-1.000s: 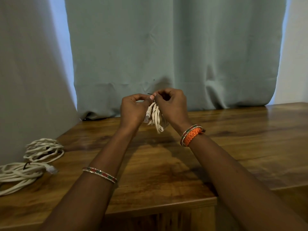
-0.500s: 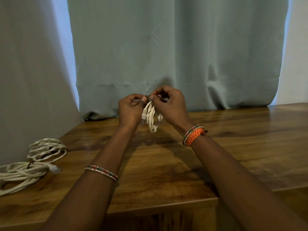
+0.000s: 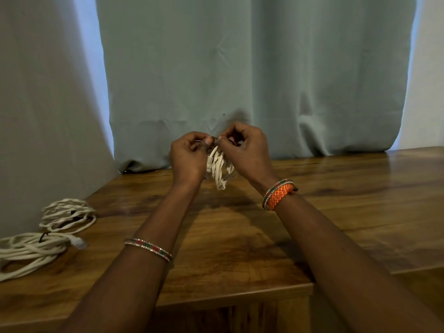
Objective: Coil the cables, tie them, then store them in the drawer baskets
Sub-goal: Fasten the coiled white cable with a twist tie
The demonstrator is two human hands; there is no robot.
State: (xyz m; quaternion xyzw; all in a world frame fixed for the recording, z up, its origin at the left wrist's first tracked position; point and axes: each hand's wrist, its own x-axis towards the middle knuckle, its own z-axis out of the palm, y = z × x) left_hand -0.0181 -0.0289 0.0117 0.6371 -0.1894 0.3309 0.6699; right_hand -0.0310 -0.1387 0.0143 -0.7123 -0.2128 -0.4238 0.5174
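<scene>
The table (image 3: 240, 236) is brown wood with visible grain and a glossy, light-reflecting finish. Behind it hangs a matt grey-green cloth curtain (image 3: 240, 68), soft and creased. The coiled cable (image 3: 219, 167) looks like smooth cream plastic, as do the 2 cable bundles (image 3: 36, 246) lying at the left. An orange woven bracelet (image 3: 280, 195) looks like braided cord.

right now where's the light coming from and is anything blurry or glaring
Head view: daylight glows at the curtain edges; soft sheen on the table at right; hands' shadow falls toward the camera; the coiled cable and thin tie between the fingertips look soft.
</scene>
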